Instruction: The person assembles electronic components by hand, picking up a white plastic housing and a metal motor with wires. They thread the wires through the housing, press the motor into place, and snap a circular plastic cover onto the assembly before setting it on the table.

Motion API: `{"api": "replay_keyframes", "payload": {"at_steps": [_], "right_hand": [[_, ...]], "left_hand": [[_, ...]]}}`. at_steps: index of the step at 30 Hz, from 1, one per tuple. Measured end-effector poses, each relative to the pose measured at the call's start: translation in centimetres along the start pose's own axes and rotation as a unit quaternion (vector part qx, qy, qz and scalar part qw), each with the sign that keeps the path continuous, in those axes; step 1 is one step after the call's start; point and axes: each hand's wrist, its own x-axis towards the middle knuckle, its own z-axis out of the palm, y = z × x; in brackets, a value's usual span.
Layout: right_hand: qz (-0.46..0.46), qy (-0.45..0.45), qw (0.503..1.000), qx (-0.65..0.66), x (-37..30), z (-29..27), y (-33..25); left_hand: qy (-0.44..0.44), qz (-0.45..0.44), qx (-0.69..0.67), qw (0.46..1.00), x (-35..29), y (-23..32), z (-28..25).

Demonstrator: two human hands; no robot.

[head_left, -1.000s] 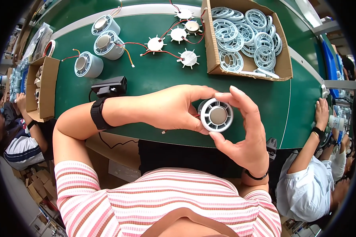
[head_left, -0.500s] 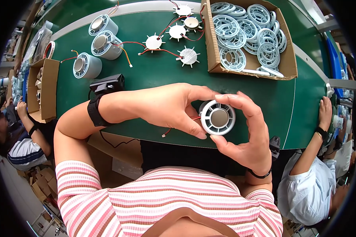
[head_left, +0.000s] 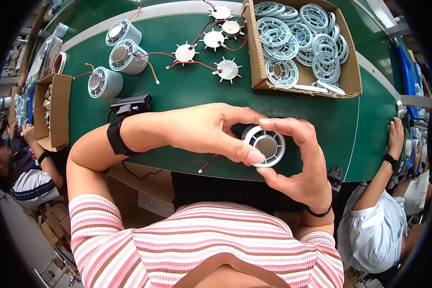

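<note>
Between my hands, just above the table's near edge, is a round housing (head_left: 269, 148) with a pale spoked ring and a grey metal disc at its centre, its face turned up toward me. My left hand (head_left: 204, 132) closes on its left side, with the thumb lying across the ring's lower-left rim. On the opposite side my right hand (head_left: 302, 168) curves round it, index finger at the top rim and thumb at the bottom. A wire with a small white plug (head_left: 201, 170) shows below my left hand. The housing's underside is hidden.
Three pale blue cylinders (head_left: 105, 82) with wires stand at the left. White spoked discs (head_left: 185, 53) with red and black wires lie at the back. A cardboard box (head_left: 305, 93) holds many blue rings. A black device (head_left: 132, 103) sits beyond my left forearm. People work on both sides.
My left thumb has moved from the housing's side onto the front of its ring. The right hand keeps its hold with little change.
</note>
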Motion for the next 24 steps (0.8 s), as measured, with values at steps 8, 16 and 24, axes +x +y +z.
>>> {"api": "replay_keyframes", "payload": {"at_steps": [8,16,24], "right_hand": [[-0.045,0.008,0.997,-0.064,0.2,0.1,-0.2],[-0.032,0.054,0.963,-0.261,-1.9,-1.4,-1.2],[0.112,0.264,0.869,-0.403,-2.1,-8.9,1.6]], "left_hand": [[0.004,0.012,-0.061,0.998,-0.3,0.9,0.9],[0.273,0.227,0.608,0.710,-4.5,3.0,0.6],[0.561,-0.025,0.773,0.296,-10.5,2.7,-4.9]]}}
